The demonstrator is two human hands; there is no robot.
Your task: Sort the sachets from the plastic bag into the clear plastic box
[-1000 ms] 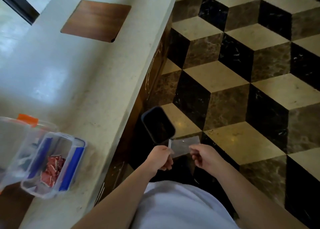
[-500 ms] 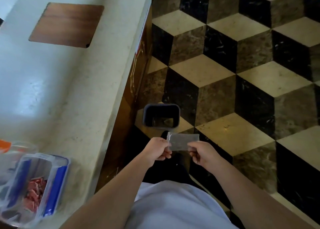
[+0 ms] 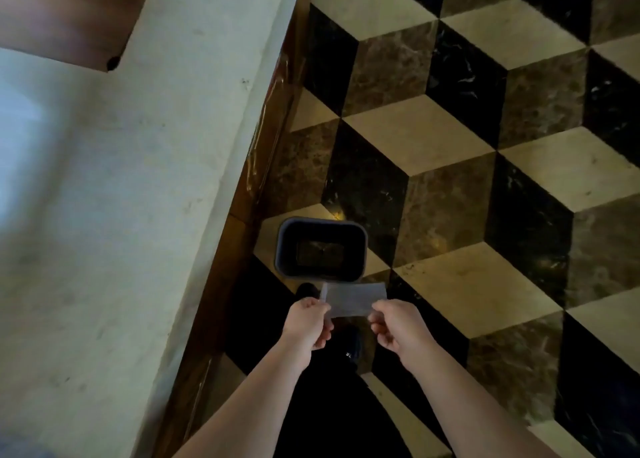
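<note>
A small clear plastic bag (image 3: 353,300) is stretched flat between my two hands, just in front of my body and above the floor. My left hand (image 3: 308,322) pinches its left edge and my right hand (image 3: 398,326) pinches its lower right corner. The bag looks see-through with nothing visible inside. It hangs right at the near rim of a small dark bin (image 3: 322,248) that stands on the floor. The clear plastic box with the sachets is out of view.
A pale stone counter (image 3: 138,215) runs along the left, with a brown wooden inset (image 3: 62,17) at its far end. The floor is black, brown and cream cube-pattern marble (image 3: 485,145). My dark shoes (image 3: 349,346) show below the bag.
The view has swung right and down, so the clear box with red sachets has left the frame. Both hands, still holding the bag, are now closer to the dark bin.
</note>
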